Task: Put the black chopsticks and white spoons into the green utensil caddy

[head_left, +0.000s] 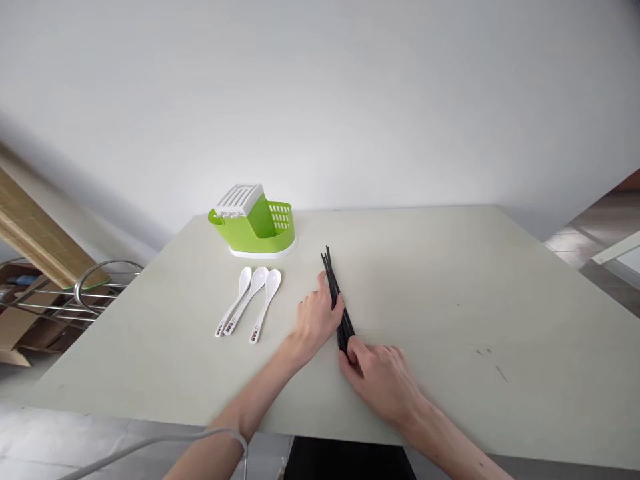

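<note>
A bundle of black chopsticks point(345, 321) lies slanted on the table, thin tips pointing away from me. My left hand point(319, 311) is closed around the bundle's middle, its index finger along the left side and the thumb across the top. Around the near, thick ends my right hand point(373, 367) is closed, with its thumb and fingers pressed against them. Three white spoons point(257, 280) rest left of my left hand, bowls facing away. Behind them stands a green cutlery holder point(239, 233) with a white slotted top and a white base.
The pale table point(425, 267) reaches back to a white wall point(350, 100). Off its left side are a metal rack point(65, 303), a wooden board point(40, 227) and a cardboard box point(20, 327). A grey cable point(165, 439) crosses over my left forearm.
</note>
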Tool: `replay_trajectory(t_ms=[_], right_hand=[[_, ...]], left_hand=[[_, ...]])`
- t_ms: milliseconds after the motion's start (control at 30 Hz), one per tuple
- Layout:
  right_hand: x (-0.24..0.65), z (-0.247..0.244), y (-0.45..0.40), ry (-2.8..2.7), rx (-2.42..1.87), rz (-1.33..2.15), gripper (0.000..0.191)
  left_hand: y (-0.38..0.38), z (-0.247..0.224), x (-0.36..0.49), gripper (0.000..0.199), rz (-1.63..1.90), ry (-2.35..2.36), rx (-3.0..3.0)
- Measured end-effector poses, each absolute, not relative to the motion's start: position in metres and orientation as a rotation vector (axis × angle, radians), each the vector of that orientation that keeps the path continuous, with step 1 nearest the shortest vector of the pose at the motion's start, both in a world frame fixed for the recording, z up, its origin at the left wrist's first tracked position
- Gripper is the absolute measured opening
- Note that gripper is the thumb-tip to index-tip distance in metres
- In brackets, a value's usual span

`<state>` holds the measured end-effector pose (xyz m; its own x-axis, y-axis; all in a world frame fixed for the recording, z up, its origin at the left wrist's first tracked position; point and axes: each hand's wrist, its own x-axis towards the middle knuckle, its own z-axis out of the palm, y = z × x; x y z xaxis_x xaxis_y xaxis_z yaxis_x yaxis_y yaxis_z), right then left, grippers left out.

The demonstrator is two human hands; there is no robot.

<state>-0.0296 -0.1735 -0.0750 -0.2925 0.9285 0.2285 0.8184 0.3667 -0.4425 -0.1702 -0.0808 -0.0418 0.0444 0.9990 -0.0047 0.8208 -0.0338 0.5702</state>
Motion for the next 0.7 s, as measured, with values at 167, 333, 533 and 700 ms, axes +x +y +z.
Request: replay_trajectory(t_ms=[167, 333, 533, 700], right_hand=[[-0.021, -0.069, -0.169, -2.07, -1.407, 0.584, 0.043], [-0.001, -0.062, -0.152, -1.864, -1.395, 0.733, 0.042], [0.02, -0.064, -0.144, -1.735, -1.389, 0.971, 0.041], [0.025, -0.07, -0.153, -1.786, -1.348, 1.037, 0.037]], left_hand=[[-0.084, -0.037, -0.176, 0.063, 0.3, 1.982, 2.032], [-0.09, -0.04, -0.184, 0.063, 0.246, 2.05, 2.089], [-0.102, -0.027, -0.222, 0.051, 0.534, 1.986, 2.068], [-0.1, -0.021, -0.287, 0.047, 0.829, 2.237, 2.182]])
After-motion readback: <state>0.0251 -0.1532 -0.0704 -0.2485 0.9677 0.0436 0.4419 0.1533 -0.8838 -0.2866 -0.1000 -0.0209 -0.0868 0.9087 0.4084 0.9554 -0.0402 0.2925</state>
